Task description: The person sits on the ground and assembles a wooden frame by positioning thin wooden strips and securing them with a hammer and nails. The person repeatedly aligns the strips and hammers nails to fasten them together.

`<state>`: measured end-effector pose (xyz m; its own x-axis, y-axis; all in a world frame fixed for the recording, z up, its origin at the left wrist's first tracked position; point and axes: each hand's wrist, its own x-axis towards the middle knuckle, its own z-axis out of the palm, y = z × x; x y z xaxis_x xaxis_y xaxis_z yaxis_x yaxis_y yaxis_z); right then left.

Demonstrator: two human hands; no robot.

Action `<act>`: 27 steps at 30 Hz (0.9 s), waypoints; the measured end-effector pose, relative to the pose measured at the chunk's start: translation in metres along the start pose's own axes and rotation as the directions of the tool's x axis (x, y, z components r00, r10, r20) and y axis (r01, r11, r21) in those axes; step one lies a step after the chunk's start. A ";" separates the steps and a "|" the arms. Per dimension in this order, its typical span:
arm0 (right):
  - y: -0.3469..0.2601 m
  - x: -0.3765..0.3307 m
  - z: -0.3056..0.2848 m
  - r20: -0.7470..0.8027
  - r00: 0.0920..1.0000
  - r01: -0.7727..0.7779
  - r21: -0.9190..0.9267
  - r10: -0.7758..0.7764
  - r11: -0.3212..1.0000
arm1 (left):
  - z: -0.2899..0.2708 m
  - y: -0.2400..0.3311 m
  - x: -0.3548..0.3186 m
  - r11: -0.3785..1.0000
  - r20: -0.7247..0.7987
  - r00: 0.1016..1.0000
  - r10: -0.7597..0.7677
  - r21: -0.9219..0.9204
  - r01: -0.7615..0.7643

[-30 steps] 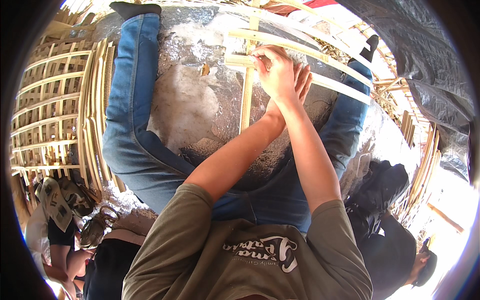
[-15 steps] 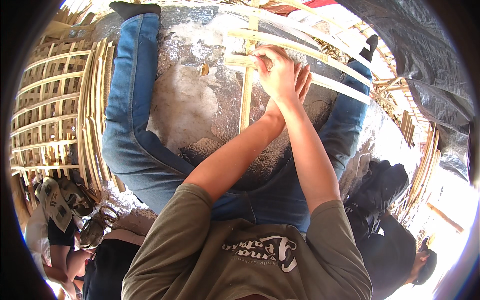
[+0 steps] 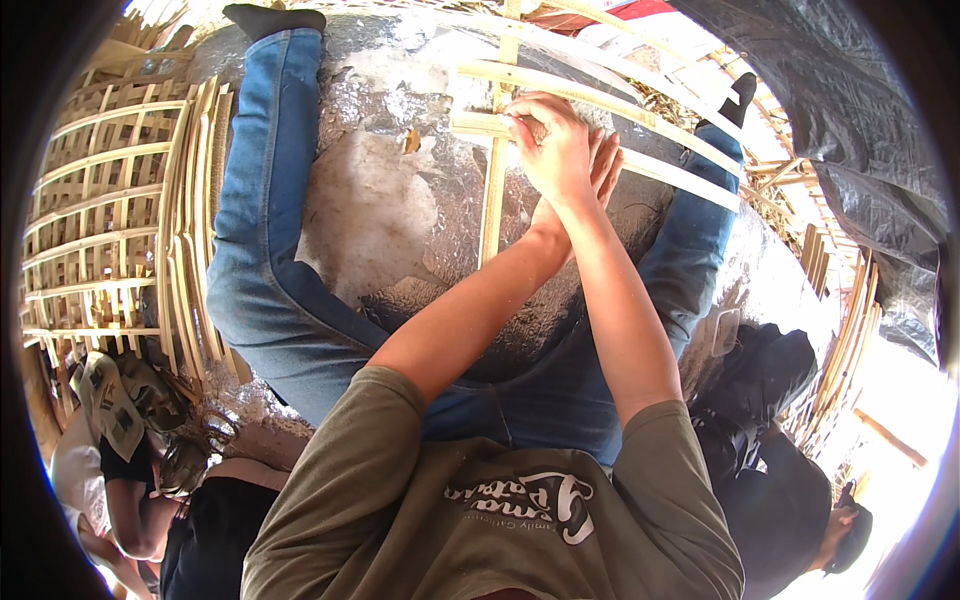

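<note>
Both hands [image 3: 560, 150] on crossed bamboo strips [image 3: 492, 200], grip seemingly closed

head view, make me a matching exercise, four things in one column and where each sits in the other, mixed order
Things:
1. upright bamboo strip
2. stack of woven bamboo panels
3. black plastic sheet
4. both hands

Places:
A. far left, beside the left leg
B. upper right edge of the picture
C. between the spread legs, on the silvery floor
D. at the crossing of the strips, upper middle

Pairs: 1-C, 2-A, 3-B, 4-D
</note>
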<state>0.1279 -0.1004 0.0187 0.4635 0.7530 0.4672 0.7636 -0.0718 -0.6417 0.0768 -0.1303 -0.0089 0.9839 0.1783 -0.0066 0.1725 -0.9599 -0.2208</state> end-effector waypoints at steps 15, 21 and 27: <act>0.007 0.001 -0.003 0.029 1.000 -0.014 0.022 0.013 1.000 | 0.001 -0.001 -0.002 0.965 -0.038 0.999 -0.033 -0.261 0.022; 0.008 0.004 -0.005 0.074 0.997 0.003 0.013 -0.004 1.000 | -0.013 -0.003 -0.003 0.983 0.025 1.000 -0.015 -0.184 0.019; 0.004 0.004 -0.004 0.065 0.998 0.008 -0.011 -0.007 1.000 | -0.009 -0.001 -0.002 0.990 0.010 1.000 -0.017 -0.137 0.018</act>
<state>0.1351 -0.1005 0.0204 0.4274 0.7946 0.4312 0.7724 -0.0731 -0.6310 0.0754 -0.1313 -0.0003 0.9804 0.1964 -0.0126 0.1946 -0.9772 -0.0848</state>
